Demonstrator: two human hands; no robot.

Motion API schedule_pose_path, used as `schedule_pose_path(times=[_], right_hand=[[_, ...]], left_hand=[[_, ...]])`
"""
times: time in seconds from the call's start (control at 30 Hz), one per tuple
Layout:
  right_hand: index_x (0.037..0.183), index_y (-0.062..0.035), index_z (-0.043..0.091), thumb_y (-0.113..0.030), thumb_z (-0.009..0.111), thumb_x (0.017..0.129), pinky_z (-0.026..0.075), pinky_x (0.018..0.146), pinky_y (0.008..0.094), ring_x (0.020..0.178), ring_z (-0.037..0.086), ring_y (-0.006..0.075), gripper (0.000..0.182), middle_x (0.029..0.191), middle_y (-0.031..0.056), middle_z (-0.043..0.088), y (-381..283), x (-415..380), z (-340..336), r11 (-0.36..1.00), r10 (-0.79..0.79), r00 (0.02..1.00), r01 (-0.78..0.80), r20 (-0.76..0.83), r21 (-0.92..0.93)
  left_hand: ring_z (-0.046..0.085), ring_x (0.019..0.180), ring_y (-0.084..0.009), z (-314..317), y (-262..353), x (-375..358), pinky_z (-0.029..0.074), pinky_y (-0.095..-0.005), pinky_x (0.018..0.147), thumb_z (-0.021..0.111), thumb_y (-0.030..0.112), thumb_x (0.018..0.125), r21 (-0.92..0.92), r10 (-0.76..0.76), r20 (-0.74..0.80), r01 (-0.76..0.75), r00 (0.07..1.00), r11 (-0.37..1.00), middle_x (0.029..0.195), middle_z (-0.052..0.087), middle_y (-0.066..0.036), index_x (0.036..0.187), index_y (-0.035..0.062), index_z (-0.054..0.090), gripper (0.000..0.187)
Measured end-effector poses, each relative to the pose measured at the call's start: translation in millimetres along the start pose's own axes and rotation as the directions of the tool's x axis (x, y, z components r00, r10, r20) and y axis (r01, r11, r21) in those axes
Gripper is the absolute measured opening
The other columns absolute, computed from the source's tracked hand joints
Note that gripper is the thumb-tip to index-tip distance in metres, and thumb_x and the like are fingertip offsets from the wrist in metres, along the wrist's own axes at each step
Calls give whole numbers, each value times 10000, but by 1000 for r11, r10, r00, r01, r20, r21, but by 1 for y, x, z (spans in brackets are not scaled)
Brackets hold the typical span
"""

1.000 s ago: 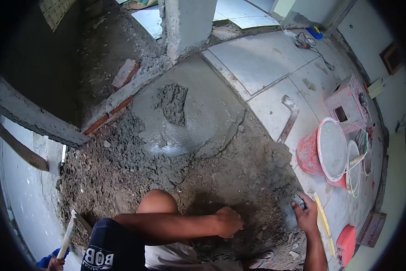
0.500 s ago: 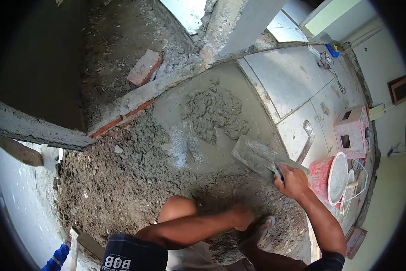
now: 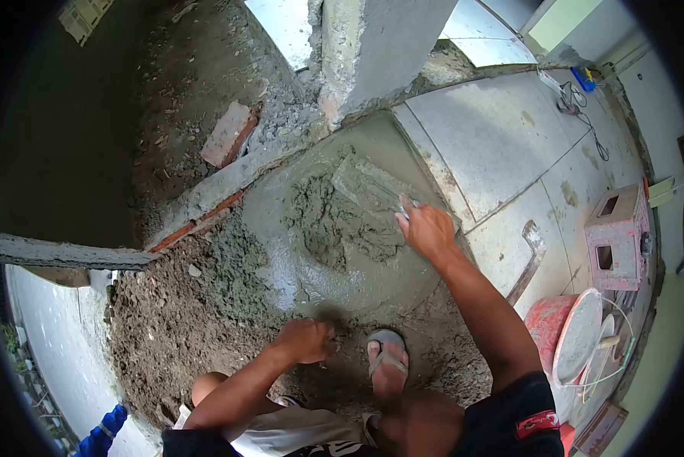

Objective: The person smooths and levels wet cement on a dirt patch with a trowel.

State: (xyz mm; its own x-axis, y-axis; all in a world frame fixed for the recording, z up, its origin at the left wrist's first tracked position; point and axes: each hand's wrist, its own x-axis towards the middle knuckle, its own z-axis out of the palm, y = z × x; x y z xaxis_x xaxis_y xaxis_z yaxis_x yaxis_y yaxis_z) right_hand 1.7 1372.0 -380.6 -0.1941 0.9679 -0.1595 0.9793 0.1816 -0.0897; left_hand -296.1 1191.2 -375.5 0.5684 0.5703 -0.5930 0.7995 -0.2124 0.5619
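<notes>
My right hand [image 3: 431, 232] is closed round the handle of a plastering trowel [image 3: 361, 181]. The long, mortar-smeared blade lies on the wet mortar [image 3: 323, 217], along the far side of a rough heap. Smooth grey mortar surrounds that heap. Low over the near edge of the wet patch, my left hand [image 3: 305, 340] is curled closed. A dark blur beside its fingers hides what, if anything, it holds. My sandalled foot [image 3: 388, 362] stands on the loose soil close by.
A red mortar-stained bucket [image 3: 549, 329], a pink-stained box [image 3: 616, 238] and a flat metal bar [image 3: 531, 263] rest on the floor tiles [image 3: 502, 145] at right. A low concrete ledge [image 3: 228, 185] and a brick [image 3: 229, 135] lie at left, below a concrete post [image 3: 384, 53].
My right hand has carried the trowel forward and left, from the patch's near right edge onto the mortar. My left hand has moved left and forward. The foot now shows more fully.
</notes>
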Motion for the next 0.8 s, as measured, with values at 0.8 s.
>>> schedule_pose_path(times=[0.8], right_hand=[[1337, -59, 659, -351, 643, 975, 558, 773, 541, 865, 712, 428, 466, 960, 224, 738, -90, 45, 5, 997, -53, 998, 50, 35, 66]], left_hand=[[740, 889, -380, 34, -13, -48, 596, -508, 736, 663, 511, 931, 126, -29, -182, 53, 983, 991, 1088, 724, -177, 1299, 113, 611, 545]])
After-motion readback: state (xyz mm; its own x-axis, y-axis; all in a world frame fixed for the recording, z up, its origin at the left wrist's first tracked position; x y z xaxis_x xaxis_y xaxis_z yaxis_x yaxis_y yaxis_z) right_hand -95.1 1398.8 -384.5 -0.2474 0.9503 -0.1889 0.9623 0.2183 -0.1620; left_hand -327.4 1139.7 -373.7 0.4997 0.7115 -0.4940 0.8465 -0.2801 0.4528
